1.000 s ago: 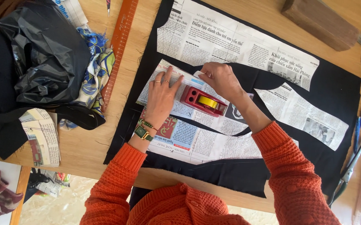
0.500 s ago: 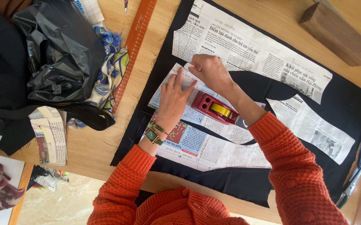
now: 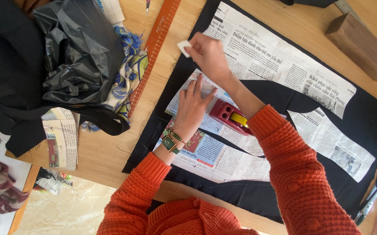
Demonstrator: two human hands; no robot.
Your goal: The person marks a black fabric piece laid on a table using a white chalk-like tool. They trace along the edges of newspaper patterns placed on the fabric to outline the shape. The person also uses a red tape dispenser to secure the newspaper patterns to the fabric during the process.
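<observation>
Our right hand (image 3: 209, 53) had lifted from the pattern (image 3: 223, 143), fingers pinching the chalk (image 3: 183, 48) above the cloth's (image 3: 362, 130) edge; our left hand (image 3: 193, 106), fingers spread flat, pinned the pattern, so marking had paused.

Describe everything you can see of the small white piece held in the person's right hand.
The white chalk piece is small, flat and roughly wedge-shaped, matte and pale like tailor's chalk. The right hand pinches it between fingertips, so only its outer end shows. It sits over the edge of the black fabric, beside the newspaper pattern and near the orange ruler. Whether it touches the cloth cannot be told.
</observation>
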